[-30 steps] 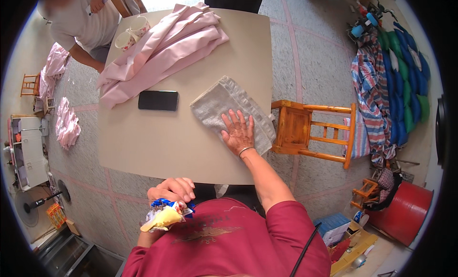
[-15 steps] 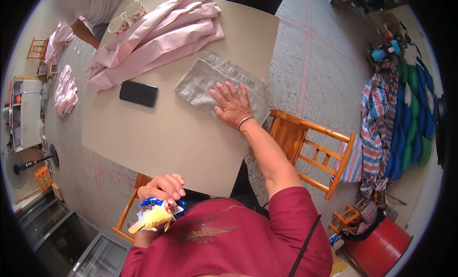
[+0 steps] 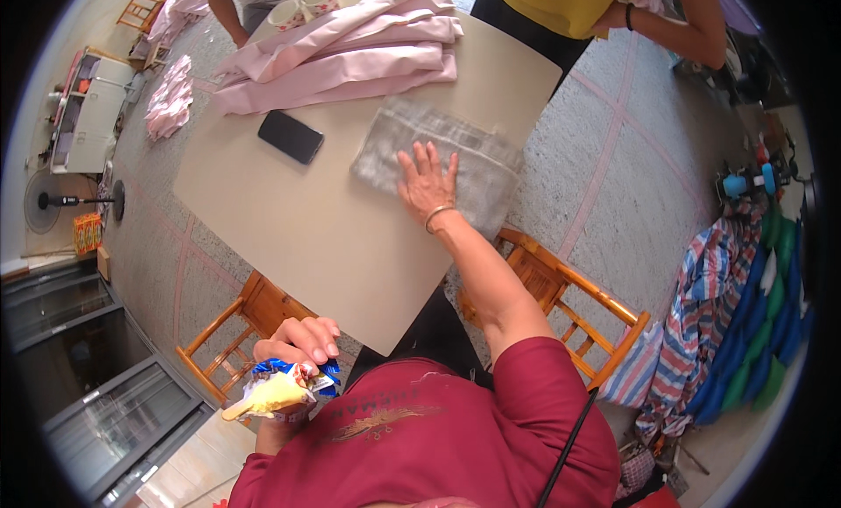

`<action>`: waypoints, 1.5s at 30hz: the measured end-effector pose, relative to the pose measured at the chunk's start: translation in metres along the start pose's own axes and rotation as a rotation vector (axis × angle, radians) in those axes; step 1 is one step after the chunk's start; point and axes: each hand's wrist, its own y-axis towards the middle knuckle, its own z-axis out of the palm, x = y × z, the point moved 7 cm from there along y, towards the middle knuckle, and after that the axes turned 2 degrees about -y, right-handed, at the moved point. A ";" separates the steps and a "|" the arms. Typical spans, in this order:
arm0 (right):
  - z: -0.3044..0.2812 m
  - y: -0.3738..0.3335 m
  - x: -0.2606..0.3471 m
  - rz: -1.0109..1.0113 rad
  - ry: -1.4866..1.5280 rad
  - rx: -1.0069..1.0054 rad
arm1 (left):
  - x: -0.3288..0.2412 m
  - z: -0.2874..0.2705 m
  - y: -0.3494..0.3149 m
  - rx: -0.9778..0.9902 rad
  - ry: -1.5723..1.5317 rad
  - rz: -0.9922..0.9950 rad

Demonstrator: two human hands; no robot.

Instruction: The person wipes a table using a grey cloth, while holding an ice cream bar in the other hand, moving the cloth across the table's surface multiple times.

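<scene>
My left hand (image 3: 302, 340), close to my chest, is closed around a partly eaten yellow ice cream bar (image 3: 276, 392) in a torn blue wrapper (image 3: 326, 378). A stick end pokes out at its left. Farther out, my right hand (image 3: 429, 182) lies flat with fingers spread on a folded grey towel (image 3: 482, 162), which rests on the beige table (image 3: 289, 212) near its right edge. The towel looks slightly blurred. To its left lies a black phone (image 3: 291, 137). Behind the phone, long folded pink cloth (image 3: 350, 66) covers the table's far part.
Two patterned cups (image 3: 302, 7) stand at the far edge. A person in a yellow top (image 3: 552, 13) stands at the far right; another person's arm (image 3: 226, 13) shows far left. Wooden chairs (image 3: 574, 289) flank me. A fan (image 3: 83, 200) stands left; striped cloth (image 3: 692, 315) lies right.
The view has turned and shifted, bringing the person in yellow into sight. My right hand still presses on the towel, which has shifted a little with it. My left hand keeps the ice cream bar.
</scene>
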 end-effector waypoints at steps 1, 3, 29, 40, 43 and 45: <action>0.002 -0.009 0.007 -0.066 -0.025 0.060 | -0.003 -0.001 -0.004 0.010 -0.004 0.016; 0.005 -0.029 0.025 -0.182 -0.036 0.157 | -0.007 -0.003 -0.016 0.005 -0.008 0.051; 0.025 -0.111 0.025 0.102 -0.072 0.099 | -0.071 -0.028 -0.176 -0.121 0.114 0.283; 0.012 -0.053 -0.006 0.159 -0.043 0.000 | -0.052 -0.026 -0.117 -0.161 0.107 0.273; -0.001 -0.023 -0.024 0.078 -0.078 -0.071 | -0.043 -0.021 -0.082 -0.177 0.111 0.275; -0.009 0.001 -0.041 0.035 -0.081 -0.097 | -0.036 -0.014 -0.058 -0.205 0.102 0.269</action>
